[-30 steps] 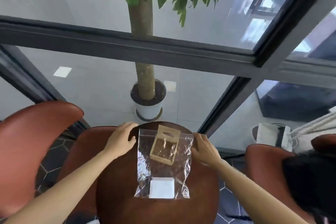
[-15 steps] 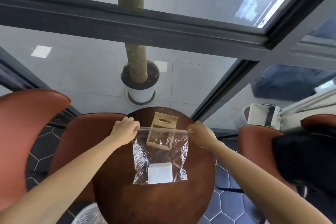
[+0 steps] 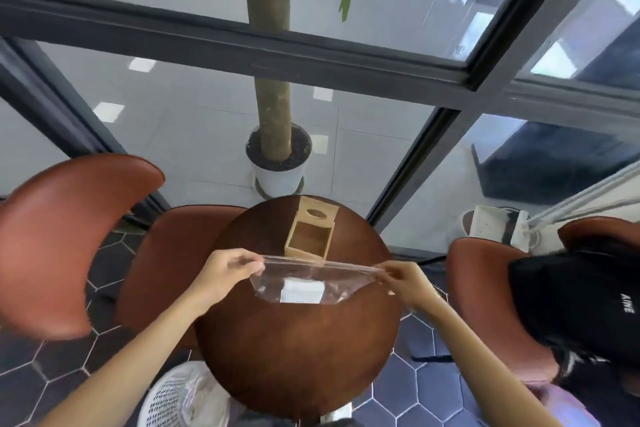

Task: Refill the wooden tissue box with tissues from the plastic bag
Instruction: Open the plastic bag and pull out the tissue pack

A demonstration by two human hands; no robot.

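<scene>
A clear plastic bag (image 3: 341, 288) hangs above the round brown table (image 3: 298, 350), stretched by its top edge between my hands. My left hand (image 3: 227, 270) pinches the bag's left corner and my right hand (image 3: 403, 279) pinches the right corner. A white stack of tissues (image 3: 302, 291) lies in the bottom of the bag. Just beyond the bag, the wooden tissue box (image 3: 309, 239) stands on the far part of the table, open and empty, with its oval-slotted lid (image 3: 318, 213) tipped back behind it.
Brown chairs stand at the left (image 3: 65, 236), behind the table (image 3: 169, 260) and at the right (image 3: 485, 295). A white mesh waste basket (image 3: 180, 395) sits by the table's near left. A person in black (image 3: 581, 322) sits at the right. A potted tree (image 3: 278, 166) stands behind glass.
Both hands lifted the bag off the table by its top edge and drew it toward me. The wooden box now shows uncovered beyond the bag.
</scene>
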